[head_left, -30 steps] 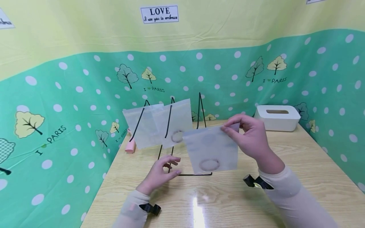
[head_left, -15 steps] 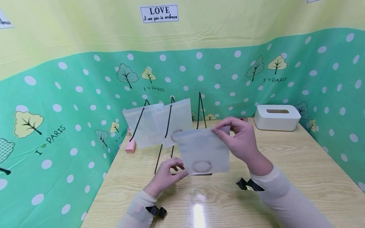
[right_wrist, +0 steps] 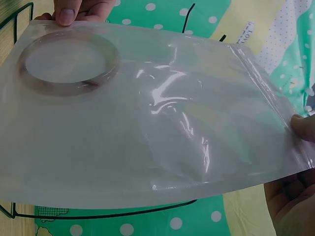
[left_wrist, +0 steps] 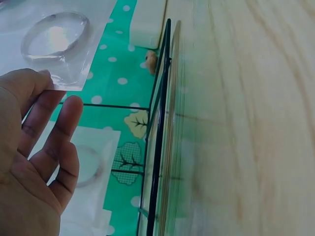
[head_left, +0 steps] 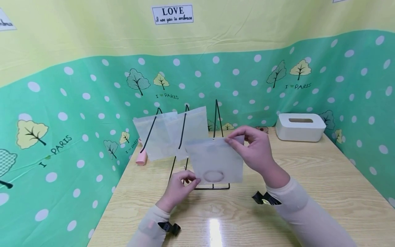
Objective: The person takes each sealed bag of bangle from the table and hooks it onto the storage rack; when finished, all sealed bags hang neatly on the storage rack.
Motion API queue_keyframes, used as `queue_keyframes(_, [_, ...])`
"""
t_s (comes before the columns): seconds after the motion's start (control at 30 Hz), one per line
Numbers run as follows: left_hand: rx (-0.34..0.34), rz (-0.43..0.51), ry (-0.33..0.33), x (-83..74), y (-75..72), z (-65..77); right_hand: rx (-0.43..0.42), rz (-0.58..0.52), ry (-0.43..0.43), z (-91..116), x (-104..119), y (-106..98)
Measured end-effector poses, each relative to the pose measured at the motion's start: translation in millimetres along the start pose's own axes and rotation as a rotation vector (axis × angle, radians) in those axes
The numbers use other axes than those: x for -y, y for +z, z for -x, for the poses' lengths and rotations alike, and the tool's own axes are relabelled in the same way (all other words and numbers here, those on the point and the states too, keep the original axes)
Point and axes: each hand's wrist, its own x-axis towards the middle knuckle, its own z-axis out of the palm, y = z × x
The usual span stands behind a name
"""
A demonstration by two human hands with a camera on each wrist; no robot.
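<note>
A frosted zip bag (head_left: pixel 216 157) hangs between my two hands, with a ring-shaped bangle (right_wrist: pixel 69 88) lying inside near its bottom edge. My right hand (head_left: pixel 254 147) pinches the bag's top right corner, along the zip edge. Down at the lower left corner, my left hand (head_left: pixel 179 188) pinches the film between thumb and forefinger, its other fingers loosely bent in the left wrist view. Just behind the bag stands a black wire rack (head_left: pixel 216 118) with pointed loops. Two more frosted bags (head_left: pixel 192 125) hang in the rack's left loops, overlapping each other.
A white tissue box (head_left: pixel 300 128) stands at the back right of the wooden table (head_left: pixel 308 164). Something pink and tube-shaped (head_left: pixel 141 157) is at the left edge behind the bags. A small brown item (left_wrist: pixel 151 61) lies near the tissue box. A patterned curtain (head_left: pixel 234 79) surrounds the table.
My right hand has moved left with the bag, bringing it before the rack. My left hand has moved right and taken hold of the bag's lower left corner.
</note>
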Motion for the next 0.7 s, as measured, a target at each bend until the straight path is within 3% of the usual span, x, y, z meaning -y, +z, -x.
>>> queue_keyframes(0.33, [0.005, -0.011, -0.038, 5.3, -0.7, -5.8, 0.010, 0.035, 0.048, -3.0, -5.4, -0.3])
queue_keyframes(0.7, [0.002, -0.012, -0.033, 10.4, -1.4, -19.0, 0.017, 0.061, 0.086, -10.1, -15.9, 0.2])
